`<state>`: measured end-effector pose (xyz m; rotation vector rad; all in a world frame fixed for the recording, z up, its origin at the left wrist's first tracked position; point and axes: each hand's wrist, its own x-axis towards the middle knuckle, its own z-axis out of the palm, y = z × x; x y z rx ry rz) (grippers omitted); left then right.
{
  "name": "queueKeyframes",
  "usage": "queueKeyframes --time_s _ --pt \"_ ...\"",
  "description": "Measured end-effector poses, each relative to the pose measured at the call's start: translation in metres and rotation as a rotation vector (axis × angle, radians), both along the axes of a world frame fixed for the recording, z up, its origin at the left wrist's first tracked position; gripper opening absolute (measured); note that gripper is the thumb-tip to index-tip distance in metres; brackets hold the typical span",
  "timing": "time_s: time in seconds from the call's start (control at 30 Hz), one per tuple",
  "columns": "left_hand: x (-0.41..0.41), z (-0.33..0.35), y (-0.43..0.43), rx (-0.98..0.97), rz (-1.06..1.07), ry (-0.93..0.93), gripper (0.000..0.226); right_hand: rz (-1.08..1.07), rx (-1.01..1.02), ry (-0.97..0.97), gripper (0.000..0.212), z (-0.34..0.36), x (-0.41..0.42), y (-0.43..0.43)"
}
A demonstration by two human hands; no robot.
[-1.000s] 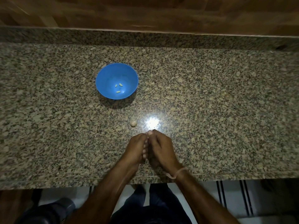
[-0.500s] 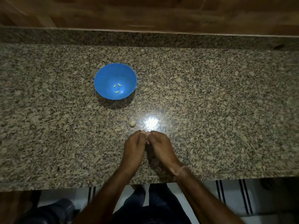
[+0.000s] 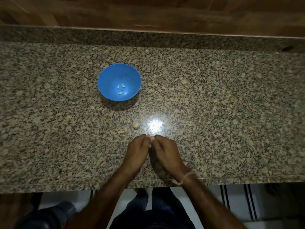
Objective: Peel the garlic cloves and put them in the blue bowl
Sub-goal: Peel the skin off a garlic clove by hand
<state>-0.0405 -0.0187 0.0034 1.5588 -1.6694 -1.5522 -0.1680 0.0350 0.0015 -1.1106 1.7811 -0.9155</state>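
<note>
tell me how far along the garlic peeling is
Done: three peeled cloves lie in the blue bowl. In hand: left hand and right hand pinch a pale clove, mostly hidden, between them. Still to do: the garlic piece on the counter beyond them.

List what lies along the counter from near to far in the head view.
Nearest, the left hand and right hand side by side, pinching a garlic clove → unpeeled garlic piece → blue bowl → wooden wall.
</note>
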Motion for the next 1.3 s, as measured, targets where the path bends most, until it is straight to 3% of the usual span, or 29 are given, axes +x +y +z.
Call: queueKeyframes --time_s 0.03,0.07,0.2,0.23,0.27,0.3,0.4,0.47,0.5,0.53,0.63,0.7,0.87,1.03,1.2,1.3 --pt "-0.001 0.002 0.001 0.045 0.013 0.015 0.04 0.013 -0.047 0.088 0.042 -0.002 -0.001 -0.001" --pt "-0.002 0.003 0.002 0.03 0.01 0.005 0.039 0.008 -0.04 0.059 0.042 -0.001 -0.002 -0.003" --pt "0.0 0.004 0.004 -0.301 -0.102 -0.117 0.035 -0.189 0.329 -0.765 0.042 0.008 -0.003 -0.015" --pt "0.0 0.004 0.004 -0.285 -0.096 -0.115 0.036 -0.206 0.388 -0.847 0.042 0.01 -0.002 -0.015" --pt "-0.002 0.005 0.002 -0.186 -0.063 -0.079 0.038 -0.199 0.37 -0.806 0.042 0.01 -0.001 -0.015" --pt "-0.003 0.007 -0.001 -0.011 -0.002 -0.003 0.039 -0.155 0.266 -0.639 0.042 0.008 0.0 -0.013" --pt "-0.008 0.015 -0.011 0.718 0.241 0.304 0.04 0.092 -0.116 0.134 0.038 -0.007 -0.006 -0.006" --pt "-0.005 0.016 -0.014 0.971 0.33 0.421 0.041 0.198 -0.185 0.328 0.033 -0.009 -0.008 -0.01" --pt "-0.005 0.014 -0.014 0.951 0.323 0.394 0.041 0.206 -0.183 0.342 0.033 -0.009 -0.006 -0.012" --pt "-0.005 0.014 -0.012 0.806 0.271 0.302 0.042 0.176 -0.148 0.275 0.035 -0.009 -0.005 -0.013" --pt "-0.005 0.01 -0.004 0.099 0.077 -0.022 0.045 0.02 0.031 -0.16 0.04 -0.006 -0.003 -0.013" --pt "-0.004 0.007 -0.003 -0.083 0.046 -0.055 0.041 -0.025 0.071 -0.249 0.042 -0.006 -0.003 -0.013" --pt "0.0 0.004 -0.002 -0.113 0.089 -0.047 0.032 -0.108 0.051 -0.3 0.051 -0.009 -0.001 -0.01" --pt "-0.001 0.003 -0.004 -0.036 0.193 -0.023 0.023 -0.151 -0.056 -0.374 0.012 -0.012 -0.005 -0.007" --pt "0.001 0.009 -0.013 0.022 0.131 0.018 0.027 -0.126 -0.119 -0.452 0.023 -0.009 -0.008 -0.005" --pt "0.003 0.01 -0.014 0.036 0.102 0.037 0.027 -0.151 -0.12 -0.452 0.011 -0.008 -0.007 -0.006"
